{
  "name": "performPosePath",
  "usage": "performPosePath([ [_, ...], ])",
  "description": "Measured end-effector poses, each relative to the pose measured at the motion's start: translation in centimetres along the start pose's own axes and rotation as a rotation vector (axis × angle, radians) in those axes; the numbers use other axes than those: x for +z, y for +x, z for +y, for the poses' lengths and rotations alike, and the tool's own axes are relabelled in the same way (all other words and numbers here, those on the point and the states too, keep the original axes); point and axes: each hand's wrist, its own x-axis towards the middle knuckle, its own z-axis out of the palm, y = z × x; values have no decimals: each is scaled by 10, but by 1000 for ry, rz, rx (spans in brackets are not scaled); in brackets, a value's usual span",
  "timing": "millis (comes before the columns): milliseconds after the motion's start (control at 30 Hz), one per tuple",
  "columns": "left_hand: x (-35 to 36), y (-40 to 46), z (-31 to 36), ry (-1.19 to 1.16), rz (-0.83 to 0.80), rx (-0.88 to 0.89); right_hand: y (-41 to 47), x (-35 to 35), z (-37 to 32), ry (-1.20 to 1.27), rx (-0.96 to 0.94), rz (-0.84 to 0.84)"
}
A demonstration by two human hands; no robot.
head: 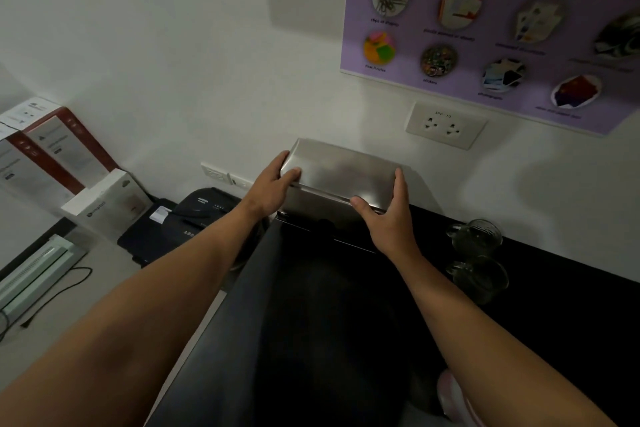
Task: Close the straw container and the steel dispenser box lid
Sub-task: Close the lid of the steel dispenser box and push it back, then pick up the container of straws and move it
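A brushed steel dispenser box [341, 180] stands against the white wall at the back of a black counter [346, 305]. Its curved lid [343, 170] lies over the top, with a thin seam showing along the front edge. My left hand [275, 185] grips the lid's left end, thumb on top. My right hand [388, 215] holds the right end, thumb along the front seam and fingers up the side. I cannot make out a straw container in this view.
Two clear glass cups [479, 236] stand on the counter right of the box. A black paper shredder [194, 218] sits lower left, with boxes [65, 156] and a laminator [34, 270] beyond. A wall socket [445, 125] and purple poster [485, 28] hang above.
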Motion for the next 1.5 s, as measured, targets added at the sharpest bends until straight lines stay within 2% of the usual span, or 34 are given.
performPosePath([
  [500, -1, 5, 7, 15, -62, 56, 14, 1, 6, -26, -2, -1],
  [800, 2, 0, 15, 182, 62, 37, 13, -10, -2, -110, 23, -53],
  [1033, 4, -39, 7, 316, 140, 86, -9, -70, -31, -347, -31, -191],
  [1167, 13, -81, 3, 297, 116, 49, -39, -118, -39, -359, -111, -257],
  [1333, 58, -142, -7, 269, 78, 91, -82, -178, -32, -327, -87, -378],
  [1400, 80, -166, -14, 238, 36, 99, -99, -197, -24, -311, -43, -396],
  [1500, 113, -202, -18, 176, -110, 89, -128, -222, -10, -344, -30, -427],
])
